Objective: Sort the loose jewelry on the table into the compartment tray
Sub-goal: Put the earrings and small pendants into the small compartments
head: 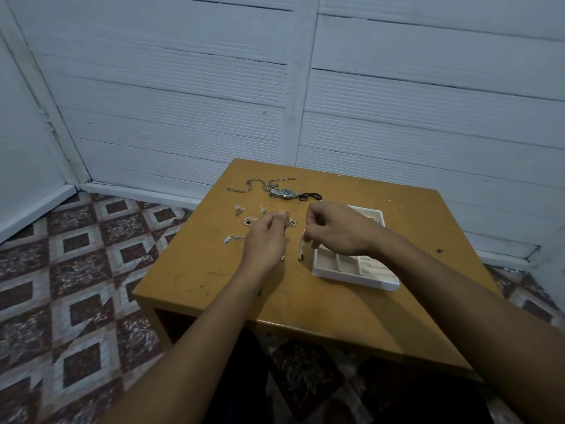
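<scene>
A white compartment tray (327, 272) lies on the right half of the small wooden table (305, 304). My right hand (339, 228) hovers over the tray's left edge and pinches a pale beaded strand (302, 247) that hangs down to the tabletop. My left hand (266, 237) is just to its left, fingers curled over a small silver chain (292, 222); what it holds is too small to tell. Loose silver pieces (241, 209) lie beyond it. A long link chain (250, 186), a blue-faced wristwatch (286, 192) and a black piece (310, 196) lie at the far side.
The table stands against a white slatted wall (305, 87). Patterned tile floor (76, 270) spreads to the left and front. The table's near half (275, 301) holds only my forearms above it. A small pendant (227, 240) lies near the table's left edge.
</scene>
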